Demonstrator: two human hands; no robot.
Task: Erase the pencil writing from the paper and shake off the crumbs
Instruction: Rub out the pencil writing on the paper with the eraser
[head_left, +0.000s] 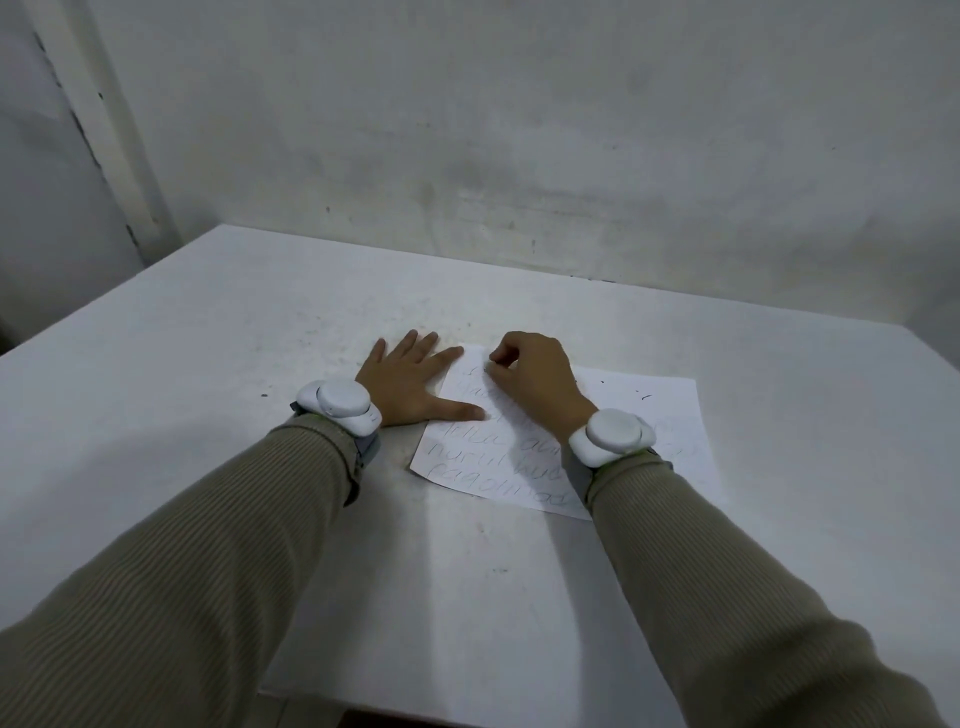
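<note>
- Head view showed one table (208, 364), white, with a grey wall (519, 130) behind it.
- One paper (649, 415) lay flat on the table, near the middle and a bit to the right.
- Pencil writing (467, 452) ran across the paper in rows. At least five rows showed, and the right arm hid parts of them.
- A few small dark specks (644, 397) sat near the top right of the paper.
- Two hands were in view.
- The left hand (410, 384) lay flat with its fingers spread out and straight. It gripped nothing. Its first finger and thumb pressed on the left edge of the paper, and the other fingers lay on the table.
- The right hand (535, 379) had curled fingers. They pinched one small pale eraser (489, 367), mostly hidden, against the top left part of the paper.
- Two white bands showed, one on the left wrist (340, 405) and one on the right wrist (610, 436).
- Two tan ribbed sleeves (208, 571) covered the arms.
</note>
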